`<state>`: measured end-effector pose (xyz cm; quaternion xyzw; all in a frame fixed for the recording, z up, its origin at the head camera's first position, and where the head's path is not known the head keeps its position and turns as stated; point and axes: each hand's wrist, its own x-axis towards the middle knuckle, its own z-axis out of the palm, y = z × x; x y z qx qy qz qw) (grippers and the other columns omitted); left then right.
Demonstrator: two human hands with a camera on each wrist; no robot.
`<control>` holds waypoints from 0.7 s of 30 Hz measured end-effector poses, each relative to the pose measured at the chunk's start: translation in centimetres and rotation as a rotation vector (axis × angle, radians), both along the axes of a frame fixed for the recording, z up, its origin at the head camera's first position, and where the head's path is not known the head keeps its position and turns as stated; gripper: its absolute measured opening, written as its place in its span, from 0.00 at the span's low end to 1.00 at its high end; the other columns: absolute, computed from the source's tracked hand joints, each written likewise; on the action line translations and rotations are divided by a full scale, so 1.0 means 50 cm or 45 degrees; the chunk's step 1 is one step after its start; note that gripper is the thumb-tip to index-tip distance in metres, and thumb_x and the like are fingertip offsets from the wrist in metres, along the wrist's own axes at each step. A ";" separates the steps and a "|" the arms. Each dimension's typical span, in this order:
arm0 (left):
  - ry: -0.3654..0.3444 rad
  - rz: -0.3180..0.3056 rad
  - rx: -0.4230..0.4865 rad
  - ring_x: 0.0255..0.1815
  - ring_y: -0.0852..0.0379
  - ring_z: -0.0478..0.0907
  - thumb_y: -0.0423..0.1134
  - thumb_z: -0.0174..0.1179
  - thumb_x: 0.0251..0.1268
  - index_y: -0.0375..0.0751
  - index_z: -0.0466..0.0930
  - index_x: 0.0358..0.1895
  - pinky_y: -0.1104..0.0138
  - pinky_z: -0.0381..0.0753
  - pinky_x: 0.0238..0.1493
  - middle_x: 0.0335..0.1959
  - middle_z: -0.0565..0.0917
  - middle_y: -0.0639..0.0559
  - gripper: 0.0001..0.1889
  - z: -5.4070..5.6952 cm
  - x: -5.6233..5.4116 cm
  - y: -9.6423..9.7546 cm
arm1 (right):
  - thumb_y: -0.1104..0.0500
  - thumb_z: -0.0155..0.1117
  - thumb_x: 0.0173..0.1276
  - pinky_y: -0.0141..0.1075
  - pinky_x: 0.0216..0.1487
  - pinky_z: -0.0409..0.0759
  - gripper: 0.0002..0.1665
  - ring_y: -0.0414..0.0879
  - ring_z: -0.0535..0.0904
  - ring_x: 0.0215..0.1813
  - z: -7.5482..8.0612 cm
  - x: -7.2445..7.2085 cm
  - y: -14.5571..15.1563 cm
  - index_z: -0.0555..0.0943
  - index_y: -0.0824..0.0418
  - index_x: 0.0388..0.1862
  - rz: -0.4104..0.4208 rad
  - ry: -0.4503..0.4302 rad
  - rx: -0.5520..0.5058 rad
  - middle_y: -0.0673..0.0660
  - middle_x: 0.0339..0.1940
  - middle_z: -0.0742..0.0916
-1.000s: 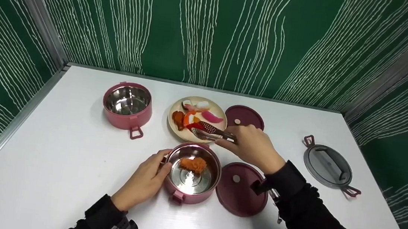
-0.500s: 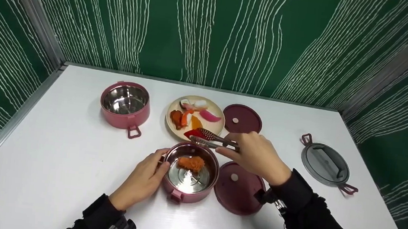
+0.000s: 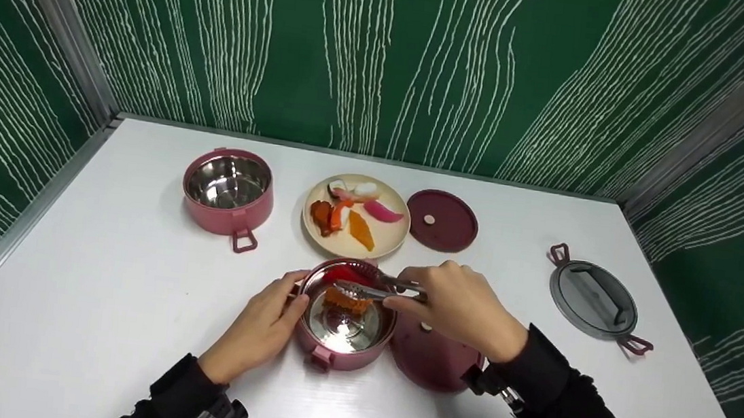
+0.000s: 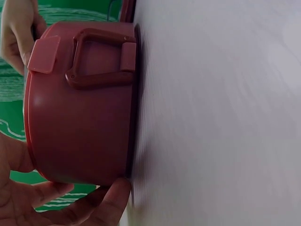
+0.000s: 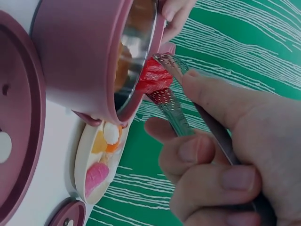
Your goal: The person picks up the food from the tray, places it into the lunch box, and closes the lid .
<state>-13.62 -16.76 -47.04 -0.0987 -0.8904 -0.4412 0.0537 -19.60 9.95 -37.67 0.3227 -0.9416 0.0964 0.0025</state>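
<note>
My left hand (image 3: 261,328) grips the side of a pink steel-lined pot (image 3: 352,362), thumb near the rim and fingers around the wall. A breaded, orange-brown fried chicken piece (image 3: 346,302) lies inside it. My right hand (image 3: 461,310) holds metal tongs (image 3: 356,291) whose perforated tips reach over the pot's opening. Between those tips is a red, ridged food piece (image 5: 154,76), clear in the right wrist view and at the pot's mouth. In the left wrist view, the pot's folded handle (image 4: 101,82) faces the camera.
Behind the pot stands a cream plate (image 3: 392,244) with several food pieces, among them a yellow slice (image 3: 361,230) and a pink one (image 3: 382,211). Another pink pot (image 3: 227,219) is at left. Maroon lids (image 3: 446,233) (image 3: 439,362) and a grey handled lid (image 3: 592,298) lie rightward.
My right hand has brought the tongs from the plate toward me, carrying the red piece off the plate to the pot's opening. My left hand stays on the pot.
</note>
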 end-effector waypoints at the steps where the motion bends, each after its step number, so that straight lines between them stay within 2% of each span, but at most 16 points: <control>1: 0.004 -0.001 0.001 0.60 0.57 0.69 0.46 0.45 0.71 0.54 0.65 0.63 0.57 0.67 0.62 0.57 0.74 0.55 0.19 0.000 0.000 0.000 | 0.33 0.58 0.57 0.31 0.21 0.71 0.22 0.31 0.69 0.16 -0.002 0.002 -0.001 0.83 0.46 0.38 0.006 -0.005 0.003 0.37 0.16 0.78; 6: 0.025 0.003 -0.017 0.59 0.57 0.70 0.46 0.45 0.71 0.52 0.66 0.62 0.58 0.68 0.61 0.55 0.75 0.54 0.19 -0.001 0.000 -0.002 | 0.33 0.59 0.57 0.30 0.17 0.67 0.17 0.33 0.69 0.16 -0.014 0.010 -0.008 0.78 0.43 0.26 0.053 -0.008 0.015 0.37 0.14 0.75; 21: 0.002 0.017 -0.032 0.60 0.55 0.70 0.47 0.44 0.71 0.55 0.65 0.63 0.56 0.68 0.61 0.55 0.76 0.52 0.19 -0.001 0.000 -0.001 | 0.34 0.60 0.56 0.31 0.17 0.65 0.17 0.36 0.69 0.17 -0.039 0.018 -0.039 0.78 0.44 0.23 0.135 -0.037 0.074 0.40 0.13 0.74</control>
